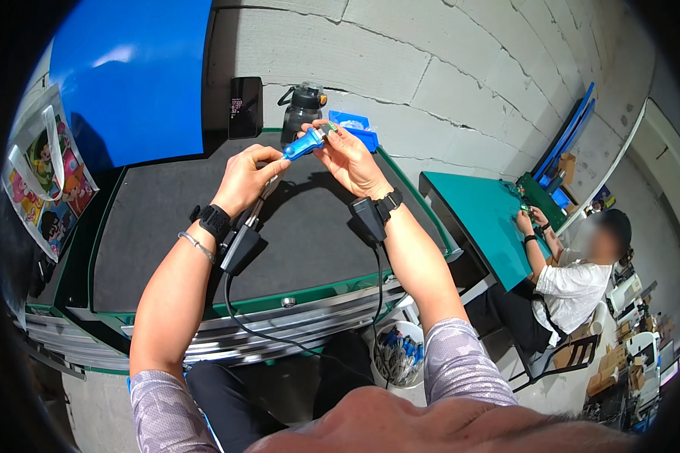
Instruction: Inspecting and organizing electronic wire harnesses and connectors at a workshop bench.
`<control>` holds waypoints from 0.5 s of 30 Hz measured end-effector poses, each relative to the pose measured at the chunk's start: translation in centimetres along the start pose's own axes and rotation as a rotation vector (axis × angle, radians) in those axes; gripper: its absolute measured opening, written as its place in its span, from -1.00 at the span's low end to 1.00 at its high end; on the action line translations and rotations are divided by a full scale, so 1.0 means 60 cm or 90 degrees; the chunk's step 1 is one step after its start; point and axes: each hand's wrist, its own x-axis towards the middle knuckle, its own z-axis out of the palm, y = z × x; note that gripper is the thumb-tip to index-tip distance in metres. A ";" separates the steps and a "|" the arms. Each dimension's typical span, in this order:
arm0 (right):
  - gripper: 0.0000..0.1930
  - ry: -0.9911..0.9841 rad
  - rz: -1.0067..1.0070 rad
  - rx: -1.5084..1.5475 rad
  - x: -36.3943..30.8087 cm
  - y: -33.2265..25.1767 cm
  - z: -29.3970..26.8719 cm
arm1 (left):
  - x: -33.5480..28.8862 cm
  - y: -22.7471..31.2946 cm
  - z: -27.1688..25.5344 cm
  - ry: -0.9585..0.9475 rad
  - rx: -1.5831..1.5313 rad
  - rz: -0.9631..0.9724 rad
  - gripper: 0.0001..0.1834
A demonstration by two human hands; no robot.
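A translucent blue cable connector (pixel 302 144) with a silver metal end is held up over the dark mat, between my two hands. My left hand (pixel 248 178) pinches its near left end, where a grey cable (pixel 263 198) hangs down below the fingers. At the opposite, metal end, the fingers of my right hand (pixel 352 161) are closed round the connector. A small green and red bit (pixel 334 127) shows at the right fingertips; I cannot make out what it is. Both wrists wear black straps with cabled black boxes.
The dark mat (pixel 159 234) covers the bench. Behind my hands stand a black bottle (pixel 303 107), a phone (pixel 245 108) and blue trays (pixel 365 139). A white bucket (pixel 416 377) of blue-ended cables is below. At right, another person (pixel 578 279) sits at a green table (pixel 468 204).
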 end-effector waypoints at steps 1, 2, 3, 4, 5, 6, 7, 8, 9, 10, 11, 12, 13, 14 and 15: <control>-0.61 -0.003 0.002 0.002 0.000 0.000 0.000 | 0.000 -0.001 0.000 -0.001 -0.010 0.004 -0.75; -0.61 -0.001 0.002 0.002 0.000 -0.001 0.001 | 0.000 -0.002 0.001 0.000 -0.004 0.004 -0.74; -0.61 -0.009 0.002 -0.003 -0.001 -0.001 0.002 | 0.000 -0.003 0.001 -0.002 -0.020 0.008 -0.74; -0.60 -0.026 0.000 -0.006 -0.001 -0.002 0.002 | 0.000 -0.003 0.001 -0.010 -0.035 0.000 -0.74; -0.60 -0.017 0.004 -0.007 -0.002 -0.003 0.003 | -0.001 -0.004 0.002 -0.015 -0.037 -0.008 -0.73; -0.60 -0.026 0.007 -0.010 -0.002 -0.004 0.003 | -0.001 -0.004 0.002 -0.019 -0.051 -0.008 -0.73; -0.60 -0.045 0.005 -0.010 -0.002 -0.005 0.004 | -0.002 -0.005 0.002 -0.022 -0.044 -0.011 -0.73; -0.60 -0.034 0.009 -0.014 -0.002 -0.005 0.004 | -0.002 -0.005 0.002 -0.021 -0.025 -0.014 -0.73; -0.60 -0.037 0.007 -0.038 -0.002 -0.005 0.004 | -0.001 -0.005 0.002 -0.025 -0.039 -0.013 -0.73; -0.60 -0.052 0.001 -0.059 -0.001 -0.004 0.003 | -0.002 -0.005 0.002 -0.024 -0.033 -0.011 -0.73; -0.60 -0.041 0.005 -0.062 -0.001 -0.004 0.003 | -0.001 -0.004 0.002 -0.019 -0.015 -0.011 -0.73; -0.60 -0.040 0.002 -0.065 -0.001 -0.002 0.002 | -0.001 -0.004 0.001 -0.023 -0.027 -0.010 -0.73; -0.60 -0.049 -0.004 -0.067 0.000 -0.001 0.001 | -0.001 -0.004 0.001 -0.021 -0.023 -0.009 -0.73; -0.60 -0.039 0.000 -0.068 0.000 0.000 0.001 | -0.001 -0.004 0.002 -0.017 -0.007 -0.010 -0.73; -0.59 -0.040 0.003 -0.079 0.001 0.001 0.000 | -0.001 -0.005 0.002 -0.022 -0.020 -0.009 -0.73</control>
